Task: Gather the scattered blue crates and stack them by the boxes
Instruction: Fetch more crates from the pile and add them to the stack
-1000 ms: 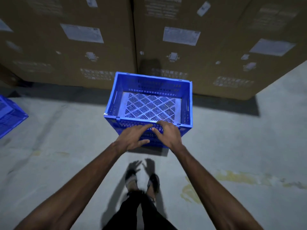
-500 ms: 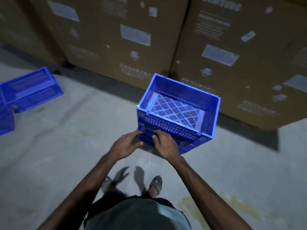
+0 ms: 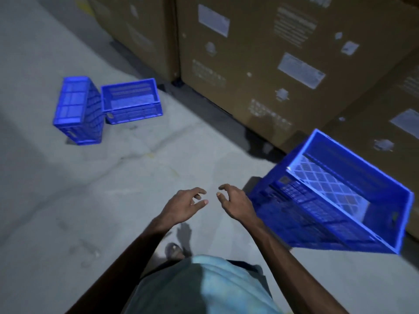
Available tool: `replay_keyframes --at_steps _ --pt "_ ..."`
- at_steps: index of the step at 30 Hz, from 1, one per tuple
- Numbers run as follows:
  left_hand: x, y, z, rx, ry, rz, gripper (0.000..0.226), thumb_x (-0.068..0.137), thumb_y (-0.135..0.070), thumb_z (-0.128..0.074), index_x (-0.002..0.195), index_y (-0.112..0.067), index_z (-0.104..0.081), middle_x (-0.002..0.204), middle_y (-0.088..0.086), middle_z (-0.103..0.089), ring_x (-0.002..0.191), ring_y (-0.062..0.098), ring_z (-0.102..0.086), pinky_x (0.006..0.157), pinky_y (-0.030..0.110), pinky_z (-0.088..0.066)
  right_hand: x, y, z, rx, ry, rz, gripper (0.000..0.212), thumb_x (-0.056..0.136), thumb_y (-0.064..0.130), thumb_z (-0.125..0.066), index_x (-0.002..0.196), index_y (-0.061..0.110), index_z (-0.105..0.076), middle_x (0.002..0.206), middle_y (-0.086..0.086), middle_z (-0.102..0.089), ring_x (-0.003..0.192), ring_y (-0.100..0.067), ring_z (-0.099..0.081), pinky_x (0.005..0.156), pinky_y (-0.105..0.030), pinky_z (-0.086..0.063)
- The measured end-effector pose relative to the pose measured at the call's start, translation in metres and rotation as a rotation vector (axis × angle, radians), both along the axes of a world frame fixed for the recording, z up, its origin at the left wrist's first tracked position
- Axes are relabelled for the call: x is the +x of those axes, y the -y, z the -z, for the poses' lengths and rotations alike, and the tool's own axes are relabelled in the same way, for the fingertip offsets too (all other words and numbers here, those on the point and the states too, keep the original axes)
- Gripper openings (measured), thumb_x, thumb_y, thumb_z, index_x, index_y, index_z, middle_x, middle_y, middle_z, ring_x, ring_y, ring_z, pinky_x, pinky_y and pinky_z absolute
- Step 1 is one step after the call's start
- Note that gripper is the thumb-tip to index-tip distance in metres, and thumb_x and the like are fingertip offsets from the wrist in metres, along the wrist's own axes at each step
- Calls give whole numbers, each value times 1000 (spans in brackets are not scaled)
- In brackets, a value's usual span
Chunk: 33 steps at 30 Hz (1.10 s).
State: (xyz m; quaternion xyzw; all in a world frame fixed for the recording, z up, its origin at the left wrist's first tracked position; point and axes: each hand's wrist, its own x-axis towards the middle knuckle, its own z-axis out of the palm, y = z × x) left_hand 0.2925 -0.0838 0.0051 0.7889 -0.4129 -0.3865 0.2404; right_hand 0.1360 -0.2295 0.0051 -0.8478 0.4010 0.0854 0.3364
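Observation:
A blue perforated crate [image 3: 335,207] stands on the floor at the right, close to the big cardboard boxes [image 3: 260,64]. My right hand [image 3: 235,202] hovers just left of its near corner, fingers loosely curled, holding nothing. My left hand [image 3: 184,206] hangs beside it, also empty and relaxed. Two more blue crates lie at the far left: one tipped on its side [image 3: 78,109], and one upright [image 3: 131,100] touching it.
The cardboard boxes form a wall along the back and right. Grey concrete floor [image 3: 113,177] stretches between me and the far crates. My foot in a sandal [image 3: 174,250] shows below my hands.
Both hands have come off the crate, which now stands on the floor to my right. My view has swung left, bringing the two far crates into sight.

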Motion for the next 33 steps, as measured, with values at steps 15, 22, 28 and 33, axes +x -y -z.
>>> replay_keyframes --at_steps 15,22,28,33 --pt "257 -164 16 -41 -72 -512 15 98 -36 -70 112 -32 -70 92 -21 -72 77 0 -67 85 24 -55 327 -112 10 41 -83 -438 40 102 49 -51 135 28 -57 139 1 -60 131 -21 -52 98 -36 -45" --pt "382 -230 32 14 -116 -735 27 95 -32 -74 112 -11 -76 105 1 -78 97 22 -74 87 45 -59 508 -157 34 93 -101 -645 41 100 46 -56 137 28 -56 143 2 -57 132 -21 -51 95 -32 -43" --pt "535 -283 9 36 -77 -907 25 98 -18 -72 121 -9 -71 110 8 -76 96 13 -73 84 25 -58 691 -212 15 120 -117 -841 43 98 52 -55 138 34 -54 141 4 -58 134 -20 -50 99 -31 -42" --pt "653 -313 -3 71 4 -993 18 105 -5 -58 120 0 -66 94 5 -67 73 3 -72 78 22 -61 831 -251 -4 74 -96 -932 43 99 53 -53 138 35 -53 142 5 -58 134 -20 -50 100 -35 -44"
